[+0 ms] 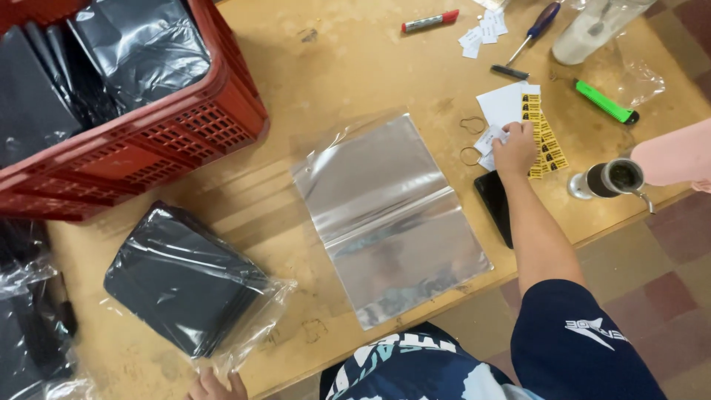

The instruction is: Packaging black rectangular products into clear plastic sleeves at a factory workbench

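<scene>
Reaching right hand (515, 148) over label sheets (544, 137)

A glossy clear plastic sleeve (391, 218) lies on the matt, scuffed wooden table (355, 67) (crate (200, 126) of red plastic).

left hand (215, 387): cut off by the bottom edge, only fingertips and part of the back show; whether it grips the plastic wrap cannot be told
right hand (514, 148): fingertips hidden among the white slips (490, 141); grasp unclear
red crate (148, 126): top and left cut off by the edge
dark phone (495, 204): partly hidden under the forearm
clear bottle (592, 26): top cut off
bagged black items (29, 326): run off the left edge
small labels (544, 144): print too small to tell
</scene>
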